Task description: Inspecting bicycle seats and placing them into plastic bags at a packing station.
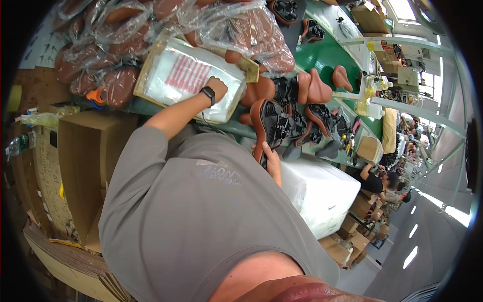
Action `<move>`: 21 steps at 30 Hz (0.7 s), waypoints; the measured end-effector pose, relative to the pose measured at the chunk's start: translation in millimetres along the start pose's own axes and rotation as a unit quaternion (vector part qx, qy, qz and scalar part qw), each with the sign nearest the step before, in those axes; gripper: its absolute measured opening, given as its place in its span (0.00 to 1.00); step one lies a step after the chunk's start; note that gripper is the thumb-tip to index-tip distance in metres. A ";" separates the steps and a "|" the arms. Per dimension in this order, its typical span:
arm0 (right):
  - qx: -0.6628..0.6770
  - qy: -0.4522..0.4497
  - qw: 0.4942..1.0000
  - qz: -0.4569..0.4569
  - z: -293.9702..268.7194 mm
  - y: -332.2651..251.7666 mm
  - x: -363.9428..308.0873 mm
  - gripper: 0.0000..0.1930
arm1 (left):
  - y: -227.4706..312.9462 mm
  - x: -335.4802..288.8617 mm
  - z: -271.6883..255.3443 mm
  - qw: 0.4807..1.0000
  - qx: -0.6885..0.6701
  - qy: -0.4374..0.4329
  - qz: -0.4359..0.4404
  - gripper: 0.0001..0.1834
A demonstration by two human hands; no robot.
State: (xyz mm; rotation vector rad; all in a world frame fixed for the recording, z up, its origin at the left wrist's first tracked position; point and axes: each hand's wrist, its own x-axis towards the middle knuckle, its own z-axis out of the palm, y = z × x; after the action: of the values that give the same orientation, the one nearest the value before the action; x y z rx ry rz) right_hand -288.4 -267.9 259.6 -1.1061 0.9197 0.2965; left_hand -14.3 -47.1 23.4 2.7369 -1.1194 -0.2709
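Observation:
My left hand (217, 89), with a black watch at the wrist, rests on a stack of clear plastic bags (166, 58) with red print. Its fingers are curled in against the top bag, and whatever they pinch is hidden. The bags lie in a shallow, open cardboard box (143, 83). In my right hand (272, 163) is a brown bicycle saddle (258, 118), gripped near its lower end and tilted on edge, its black underside facing right. More brown saddles (318, 86) lie just beyond it on the green-topped bench.
Plastic-wrapped brown saddles (241, 30) are heaped at the far left and middle. A large white wrapped block (322, 194) stands at my right, an open cardboard carton (80, 161) at my left. Metal frame bars (402, 103) cross at right; people (375, 178) work farther off.

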 end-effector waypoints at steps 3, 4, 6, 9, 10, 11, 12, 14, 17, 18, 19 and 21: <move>-0.054 -0.029 0.997 -0.054 9.6 -5.6 2.1 0.23 | -0.7 -29.7 -62.9 0.991 -0.112 -0.034 -0.072 0.14; -0.050 -0.015 0.995 -0.090 25.2 -10.5 -0.4 0.23 | -3.9 -40.6 -77.7 0.982 -0.158 -0.041 -0.091 0.14; -0.033 -0.055 0.992 -0.104 47.5 -21.2 5.1 0.23 | -12.4 -68.5 -99.5 0.966 -0.231 -0.016 -0.111 0.16; -0.005 -0.122 0.985 -0.121 72.6 -30.5 15.5 0.29 | -12.4 -110.9 -125.7 0.917 -0.368 0.073 -0.133 0.15; 0.013 -0.158 0.983 -0.089 83.4 -35.1 19.7 0.27 | -5.5 -124.0 -142.6 0.906 -0.387 0.088 -0.150 0.13; 0.030 -0.194 0.979 -0.058 93.9 -40.1 23.5 0.24 | 3.3 -134.9 -161.8 0.893 -0.405 0.101 -0.167 0.11; 0.049 -0.207 0.976 -0.045 106.6 -42.7 23.9 0.23 | 13.3 -143.4 -178.2 0.869 -0.445 0.080 -0.201 0.12; 0.044 -0.254 0.966 -0.009 126.5 -55.8 22.3 0.22 | 30.4 -157.1 -188.4 0.859 -0.476 0.025 -0.188 0.13; 0.010 -0.308 0.951 0.033 137.6 -63.2 23.9 0.19 | 62.6 -172.3 -198.1 0.801 -0.581 0.006 -0.142 0.12; -0.006 -0.314 0.949 0.030 131.5 -59.7 28.6 0.18 | 70.4 -178.4 -198.0 0.716 -0.688 0.018 -0.117 0.11; -0.021 -0.320 0.947 0.023 124.2 -57.8 37.9 0.17 | 76.4 -183.4 -202.3 0.725 -0.679 0.017 -0.114 0.11; -0.003 -0.341 0.940 0.023 108.7 -54.3 39.8 0.17 | 88.7 -197.9 -212.1 0.616 -0.762 -0.014 -0.200 0.10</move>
State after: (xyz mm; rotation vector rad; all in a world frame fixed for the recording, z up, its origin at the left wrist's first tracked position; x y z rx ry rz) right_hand -177.3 -207.6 278.9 -0.8902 0.3229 0.6720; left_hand -163.7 49.1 269.2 1.2651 0.0435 -0.8194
